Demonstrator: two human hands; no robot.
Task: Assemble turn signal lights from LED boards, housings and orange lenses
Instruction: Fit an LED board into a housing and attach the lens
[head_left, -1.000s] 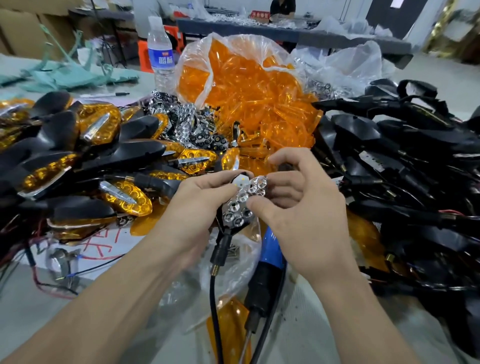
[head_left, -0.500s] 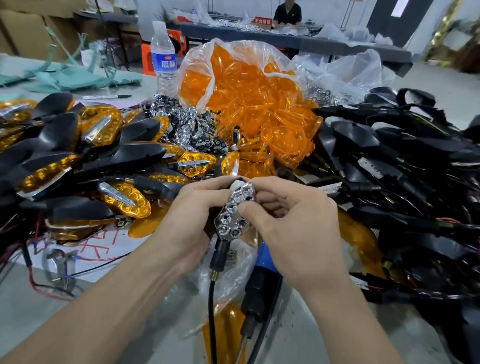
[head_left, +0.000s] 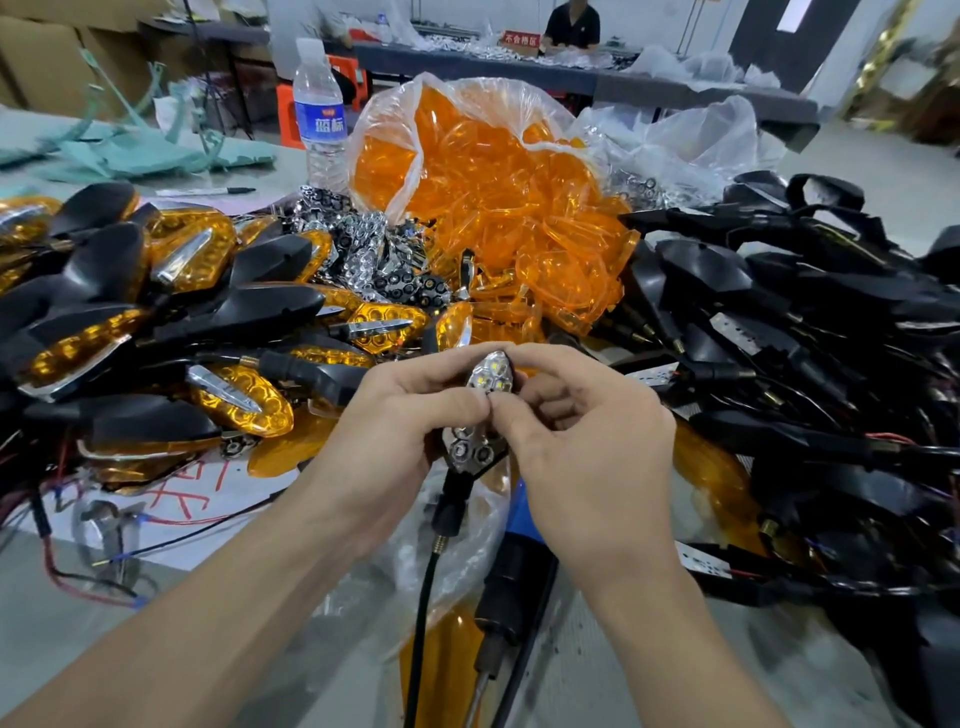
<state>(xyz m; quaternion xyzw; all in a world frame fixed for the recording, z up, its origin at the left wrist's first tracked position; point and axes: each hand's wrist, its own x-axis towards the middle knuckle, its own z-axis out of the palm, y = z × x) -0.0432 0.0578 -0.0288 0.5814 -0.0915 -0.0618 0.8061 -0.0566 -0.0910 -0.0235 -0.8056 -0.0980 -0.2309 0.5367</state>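
Holding one unit in front of the piles, the person's left hand (head_left: 405, 415) grips the black housing (head_left: 470, 474) while the right hand (head_left: 587, 431) pinches the chrome LED board (head_left: 491, 374) sitting in it, though it's hard to say if it's fully seated. The bag of orange lenses (head_left: 493, 197) sits just behind, finished lights (head_left: 234, 400) piled left, bare housings (head_left: 779, 322) right.

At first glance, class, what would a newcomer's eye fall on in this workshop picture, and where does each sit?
The clear bag of orange lenses bulging at the far middle stands out first. Just in front, the left hand and right hand pinch a shiny half-built light. A heap of black housings fills the right side.
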